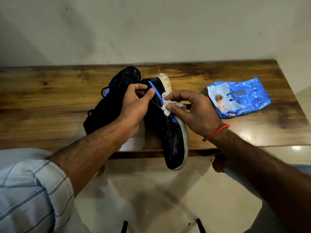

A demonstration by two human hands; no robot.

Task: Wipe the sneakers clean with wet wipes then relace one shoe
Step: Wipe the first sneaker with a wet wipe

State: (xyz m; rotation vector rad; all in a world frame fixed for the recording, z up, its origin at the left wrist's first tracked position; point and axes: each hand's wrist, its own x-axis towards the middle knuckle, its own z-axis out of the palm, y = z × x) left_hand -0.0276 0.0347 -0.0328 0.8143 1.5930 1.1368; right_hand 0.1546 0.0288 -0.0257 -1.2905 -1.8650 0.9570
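Note:
Two black mesh sneakers with blue trim and white soles sit at the middle of the wooden table (50,91). The right sneaker (171,137) is held up, its toe pointing toward me past the table's front edge. My left hand (136,105) grips it at the collar, thumb and fingers curled round the opening. My right hand (193,111) pinches a crumpled white wet wipe (168,106) against the sneaker's blue stripe. The left sneaker (107,105) lies on the table behind my left hand, with a black lace loop showing at its side.
A blue wet-wipes pack (239,96) lies on the table to the right, flap side up. A pale wall rises just behind the table. Below the front edge there is glossy light floor, with dark stool or chair legs (124,226) near the bottom.

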